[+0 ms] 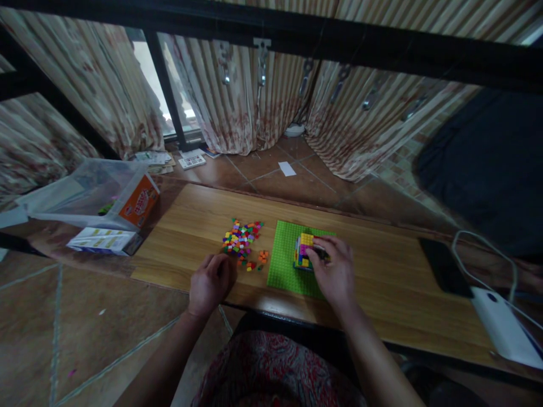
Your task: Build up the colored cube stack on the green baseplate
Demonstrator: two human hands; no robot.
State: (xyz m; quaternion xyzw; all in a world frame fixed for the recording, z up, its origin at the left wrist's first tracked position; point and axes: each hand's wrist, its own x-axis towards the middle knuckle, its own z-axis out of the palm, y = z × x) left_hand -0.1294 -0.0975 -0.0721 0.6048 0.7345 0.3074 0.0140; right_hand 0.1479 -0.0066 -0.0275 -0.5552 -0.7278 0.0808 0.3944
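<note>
A green baseplate point(283, 265) lies on a low wooden table point(382, 271). On it stands a small stack of coloured bricks point(302, 252), yellow on top. My right hand point(335, 274) rests on the plate with its fingers pinched against the stack's right side. A pile of small loose coloured bricks point(242, 237) lies left of the plate. My left hand point(210, 282) rests on the table just below that pile, its fingers curled under; whether it holds a brick is hidden.
A clear plastic bag point(80, 192) with an orange box point(139, 207) and a white leaflet point(102, 240) sit at the table's left. A black phone point(443, 265) and a white power bank point(504, 330) with cable lie at the right. Curtains hang behind.
</note>
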